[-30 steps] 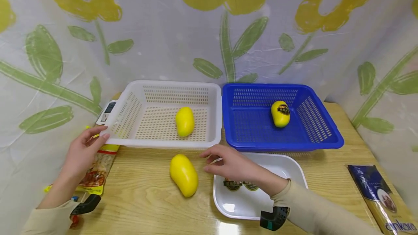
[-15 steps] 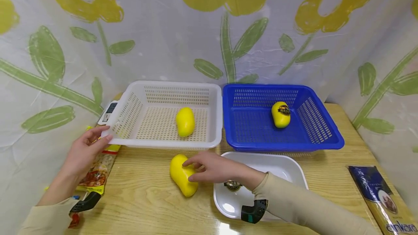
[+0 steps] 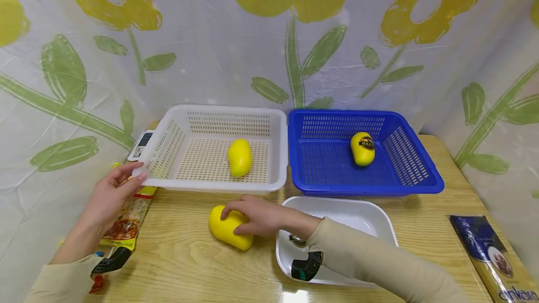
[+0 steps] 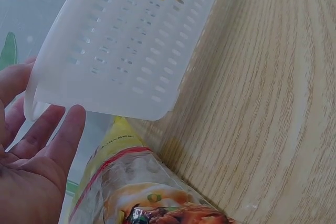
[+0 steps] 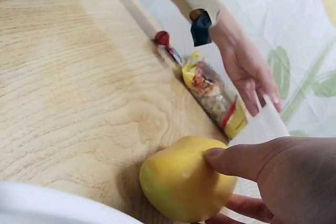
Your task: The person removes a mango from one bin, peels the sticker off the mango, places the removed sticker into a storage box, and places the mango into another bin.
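Observation:
My right hand (image 3: 263, 216) grips a plain yellow mango (image 3: 223, 230) on the wooden table, thumb and fingers on opposite sides. In the right wrist view the thumb presses the side of that mango (image 5: 184, 182). With its fingers and thumb, my left hand (image 3: 111, 193) holds the near left corner of the white basket (image 3: 210, 184); the left wrist view shows the fingers around the basket's rim (image 4: 34, 87). Another plain mango (image 3: 240, 158) lies inside this basket. A mango with a dark label (image 3: 363, 148) lies in the blue basket (image 3: 366, 188).
A white tray (image 3: 358, 209) sits right of the gripped mango, a dark round sticker (image 3: 298, 240) in it, partly hidden by my right wrist. A food packet (image 3: 126, 223) lies under my left arm, a white device (image 3: 141, 145) behind it. A blue-and-gold packet (image 3: 492, 256) lies far right.
My right hand has moved left from over the tray's edge onto the mango and taken hold of it. The mango has turned and shifted slightly left. My left hand stays at the basket corner.

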